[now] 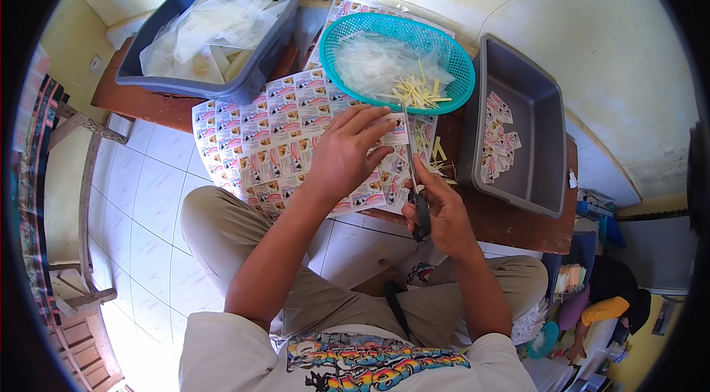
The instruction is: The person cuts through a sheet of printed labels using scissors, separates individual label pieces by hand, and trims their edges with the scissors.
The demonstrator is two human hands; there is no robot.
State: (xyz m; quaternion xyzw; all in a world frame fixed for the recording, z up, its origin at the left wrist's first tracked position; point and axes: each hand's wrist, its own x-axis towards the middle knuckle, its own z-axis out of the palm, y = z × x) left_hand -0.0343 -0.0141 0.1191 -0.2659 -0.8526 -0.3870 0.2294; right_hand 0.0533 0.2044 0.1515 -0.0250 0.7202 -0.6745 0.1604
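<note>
My left hand (355,142) holds a small printed paper label (395,134) between thumb and fingers, over large sheets of printed labels (288,109). My right hand (441,209) grips black-handled scissors (421,214), whose blades point away from me along the label's right edge. Just beyond the blade tips, a turquoise plastic basket (468,67) holds clear plastic pieces (371,62) and thin yellow paper strips (419,91). More strips lie on the table right of the scissors.
A blue-grey tub (249,78) of translucent plastic sheets stands at the back left. On the right, a grey tub (527,200) contains loose cut labels (496,148). Both stand on a low brown wooden table (505,231). Another person (610,292) is at the far lower right, beside containers.
</note>
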